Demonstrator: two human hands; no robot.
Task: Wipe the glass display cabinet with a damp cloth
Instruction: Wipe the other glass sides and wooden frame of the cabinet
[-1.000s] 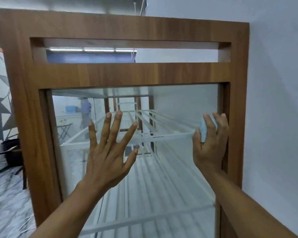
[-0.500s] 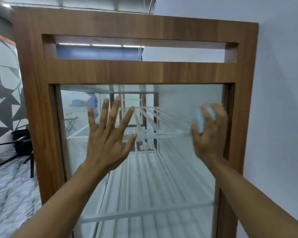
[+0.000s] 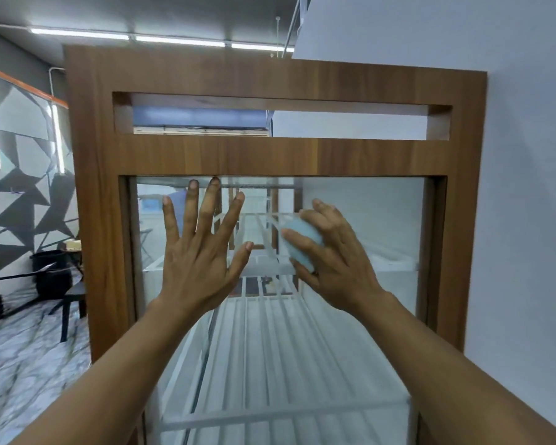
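A tall display cabinet with a brown wooden frame [image 3: 270, 155] and a glass pane [image 3: 366, 220] fills the middle of the view. My left hand [image 3: 199, 255] lies flat on the upper left of the glass, fingers spread, fingertips near the top rail. My right hand [image 3: 334, 261] presses a bunched light blue cloth [image 3: 302, 242] against the glass near the pane's middle. White slatted shelves [image 3: 270, 348] show through the glass.
A pale wall [image 3: 527, 187] runs close along the cabinet's right side. To the left are a black pot [image 3: 50, 271], dark table legs [image 3: 68, 316], a patterned floor [image 3: 20, 374] and a wall with grey triangles [image 3: 20, 162].
My right hand has slid the cloth leftward from the pane's right edge toward the middle. My left hand has shifted up toward the top rail. The view has tilted up.
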